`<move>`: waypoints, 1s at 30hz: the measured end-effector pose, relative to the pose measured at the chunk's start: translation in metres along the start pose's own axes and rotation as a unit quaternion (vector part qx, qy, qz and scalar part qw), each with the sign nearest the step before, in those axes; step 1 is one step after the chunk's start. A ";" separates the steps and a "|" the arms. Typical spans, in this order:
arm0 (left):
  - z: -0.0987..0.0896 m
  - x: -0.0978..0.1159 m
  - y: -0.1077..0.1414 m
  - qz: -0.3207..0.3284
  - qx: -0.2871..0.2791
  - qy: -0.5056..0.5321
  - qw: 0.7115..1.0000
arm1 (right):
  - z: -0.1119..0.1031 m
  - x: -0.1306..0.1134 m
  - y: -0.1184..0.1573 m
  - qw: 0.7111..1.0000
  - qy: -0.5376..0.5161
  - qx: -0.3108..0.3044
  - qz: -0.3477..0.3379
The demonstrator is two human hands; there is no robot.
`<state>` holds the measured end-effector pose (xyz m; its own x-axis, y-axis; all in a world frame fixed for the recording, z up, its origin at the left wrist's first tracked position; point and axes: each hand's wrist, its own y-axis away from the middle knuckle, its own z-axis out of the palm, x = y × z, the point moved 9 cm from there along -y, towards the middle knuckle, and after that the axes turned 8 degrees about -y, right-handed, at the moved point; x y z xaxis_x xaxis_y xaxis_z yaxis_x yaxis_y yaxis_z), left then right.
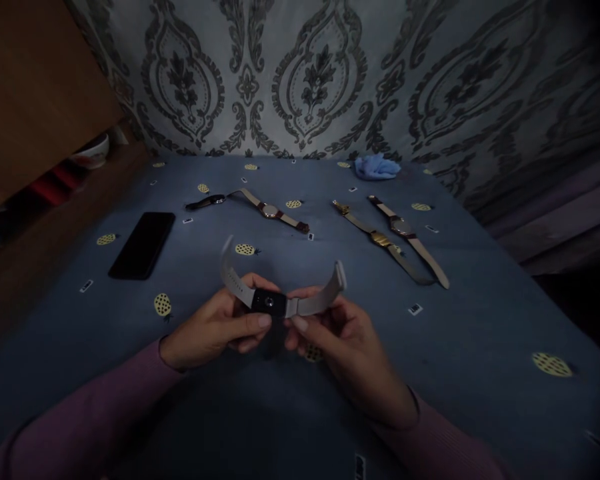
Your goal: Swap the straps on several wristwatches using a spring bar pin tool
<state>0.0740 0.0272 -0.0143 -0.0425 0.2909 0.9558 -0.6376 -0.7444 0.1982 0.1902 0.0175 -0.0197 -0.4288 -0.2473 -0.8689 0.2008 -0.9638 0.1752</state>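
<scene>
Between both hands, above the table, is a smartwatch (269,303) with a black case, its sensor back turned up toward me. Its pale grey strap (320,300) spreads to both sides, with the ends curling upward. My left hand (225,320) pinches the case, thumb on the near edge and fingers behind. My right hand (337,333) grips the strap where it meets the case's right side, its thumb in front. Parts of the fingers are hidden behind the watch.
A black phone (143,245) lies at left. Farther back are a dark watch (206,202), a watch with a brown and beige strap (270,211), a gold watch (380,239) and another strapped watch (401,227). A crumpled blue cloth (377,167) sits by the wall on the patterned tablecloth (460,347).
</scene>
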 end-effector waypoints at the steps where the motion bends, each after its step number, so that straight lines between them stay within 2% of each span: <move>1: -0.001 -0.001 0.000 0.000 0.001 0.002 1.000 | 0.000 0.000 0.000 1.000 -0.003 0.000 -0.002; 14: -0.005 -0.008 -0.005 -0.043 0.021 0.037 0.998 | 0.000 -0.002 -0.001 1.000 -0.006 -0.001 -0.009; 23: -0.001 -0.018 -0.006 -0.073 0.026 0.062 0.995 | -0.001 0.001 -0.004 1.000 0.012 -0.002 -0.015; 30: 0.009 -0.027 -0.005 -0.103 0.002 0.112 0.988 | 0.001 0.017 -0.008 0.997 -0.044 -0.006 0.069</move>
<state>0.0853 0.0176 -0.0393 -0.0820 0.5613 0.8236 -0.6467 -0.6587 0.3845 0.1809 0.0209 -0.0354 -0.4709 -0.3860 -0.7933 0.2737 -0.9188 0.2845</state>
